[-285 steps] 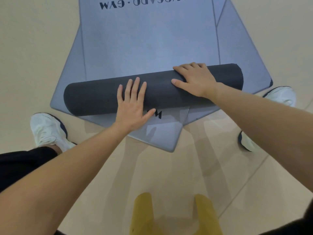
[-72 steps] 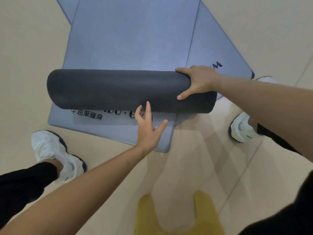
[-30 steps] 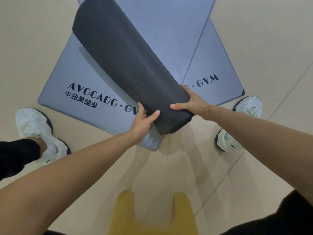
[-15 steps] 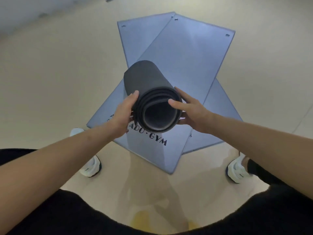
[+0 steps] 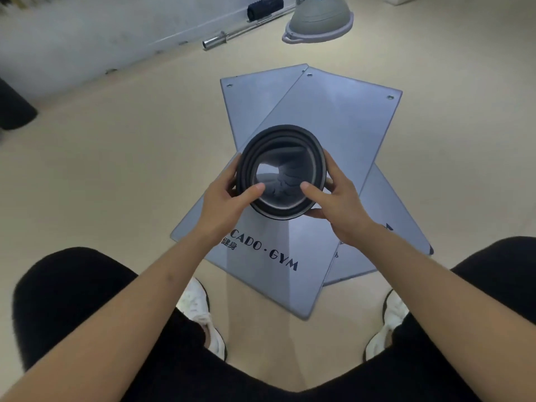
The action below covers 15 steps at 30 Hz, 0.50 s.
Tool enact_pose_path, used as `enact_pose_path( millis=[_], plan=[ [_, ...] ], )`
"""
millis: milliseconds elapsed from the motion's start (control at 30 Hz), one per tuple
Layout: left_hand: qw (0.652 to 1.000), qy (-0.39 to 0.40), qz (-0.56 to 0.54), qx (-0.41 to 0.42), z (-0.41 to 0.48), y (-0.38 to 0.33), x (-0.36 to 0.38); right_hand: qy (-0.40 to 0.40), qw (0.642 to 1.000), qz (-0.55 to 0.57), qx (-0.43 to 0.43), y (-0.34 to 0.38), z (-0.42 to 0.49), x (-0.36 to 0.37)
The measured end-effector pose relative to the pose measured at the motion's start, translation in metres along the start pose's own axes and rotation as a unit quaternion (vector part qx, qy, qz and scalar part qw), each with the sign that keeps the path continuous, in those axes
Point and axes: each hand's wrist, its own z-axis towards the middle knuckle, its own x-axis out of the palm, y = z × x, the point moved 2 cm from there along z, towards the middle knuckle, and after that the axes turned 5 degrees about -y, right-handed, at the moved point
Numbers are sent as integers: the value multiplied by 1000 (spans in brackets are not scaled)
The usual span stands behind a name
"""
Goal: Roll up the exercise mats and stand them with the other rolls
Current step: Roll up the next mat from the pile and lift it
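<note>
While its open end faces the camera, the rolled mat (image 5: 280,172) is held up off the floor (image 5: 116,184) between both hands. The left hand (image 5: 229,198) clamps its left side and the right hand (image 5: 338,203) its right, each grip closed on the roll with a thumb hooked over the rim. Below lie two flat grey-blue mats (image 5: 333,134), crossed over one another. A barbell (image 5: 214,42) and a balance dome (image 5: 319,20) rest near the wall.

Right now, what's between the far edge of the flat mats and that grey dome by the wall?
In the head view, only bare beige floor lies between the flat mats and the grey dome.
</note>
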Motion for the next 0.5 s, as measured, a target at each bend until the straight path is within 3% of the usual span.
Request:
enact_pose_path(
  millis=[167,333,500],
  plan=[
    [1000,-26,7,13,43,-17,5,-1,999,-32,-11,25,35,-8],
    [999,-30,1,25,98,-35,22,-55,998,40,-11,44,75,-24],
    [997,-55,-43,-26,142,-54,37,-120,988,90,44,57,107,-31]
  ],
)
